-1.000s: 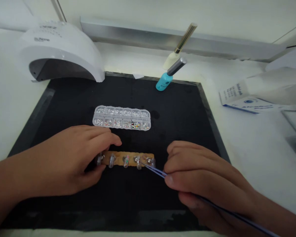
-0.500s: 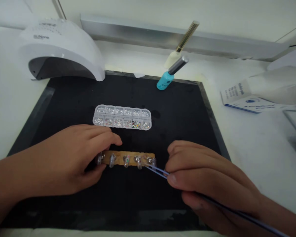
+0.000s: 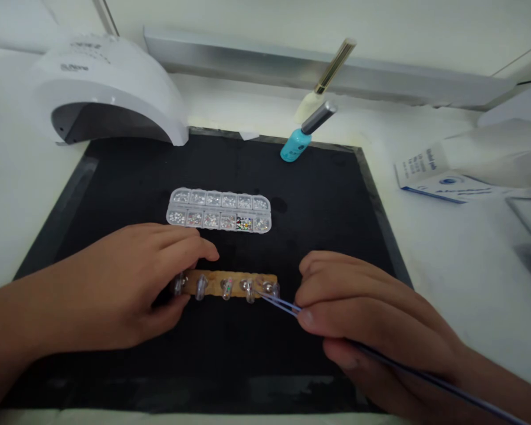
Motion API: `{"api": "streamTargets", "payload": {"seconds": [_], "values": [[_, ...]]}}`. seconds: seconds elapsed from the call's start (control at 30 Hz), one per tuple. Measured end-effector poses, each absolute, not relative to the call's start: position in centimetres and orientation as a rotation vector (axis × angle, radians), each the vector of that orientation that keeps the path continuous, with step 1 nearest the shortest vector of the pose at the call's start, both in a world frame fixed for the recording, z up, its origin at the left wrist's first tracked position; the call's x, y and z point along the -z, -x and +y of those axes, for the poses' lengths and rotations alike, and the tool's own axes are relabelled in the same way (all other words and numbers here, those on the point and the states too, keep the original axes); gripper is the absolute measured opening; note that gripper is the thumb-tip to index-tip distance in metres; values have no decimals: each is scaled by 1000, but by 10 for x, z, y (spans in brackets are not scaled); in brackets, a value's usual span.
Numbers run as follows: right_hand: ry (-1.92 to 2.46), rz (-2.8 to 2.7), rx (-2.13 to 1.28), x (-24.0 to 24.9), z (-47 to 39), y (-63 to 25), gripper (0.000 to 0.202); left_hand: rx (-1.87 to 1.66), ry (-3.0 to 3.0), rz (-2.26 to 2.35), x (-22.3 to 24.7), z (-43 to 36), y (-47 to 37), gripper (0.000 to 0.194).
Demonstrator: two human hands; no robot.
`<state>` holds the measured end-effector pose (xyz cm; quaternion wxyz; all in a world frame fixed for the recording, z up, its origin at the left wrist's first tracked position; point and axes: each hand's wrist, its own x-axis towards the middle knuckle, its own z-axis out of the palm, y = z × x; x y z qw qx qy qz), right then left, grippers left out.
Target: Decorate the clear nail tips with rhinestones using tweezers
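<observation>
Tweezers (image 3: 287,305) aslant, tips (image 3: 261,293) forward and leftward

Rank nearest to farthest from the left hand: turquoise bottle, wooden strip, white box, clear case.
1. Wooden strip, left end gripped by the left hand.
2. Clear case, just beyond.
3. Turquoise bottle, farther ahead, rightward.
4. White box, far right.

The box (image 3: 478,159) reads "Alcohol pads"; the lamp (image 3: 115,81), though blurred, probably "SUNone".
</observation>
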<state>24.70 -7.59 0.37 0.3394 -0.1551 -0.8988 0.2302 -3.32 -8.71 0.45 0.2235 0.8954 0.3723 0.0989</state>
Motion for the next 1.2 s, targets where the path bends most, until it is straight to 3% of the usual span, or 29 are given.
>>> {"api": "streamTargets", "payload": {"seconds": [0.23, 1.2], "values": [[606, -2373, -644, -10, -85, -250, 19, -260, -2465, 1025, -3, -86, 34, 32], [581, -2364, -670, -9, -82, -250, 19, -288, -2481, 1012, -4, -86, 32, 29]]}}
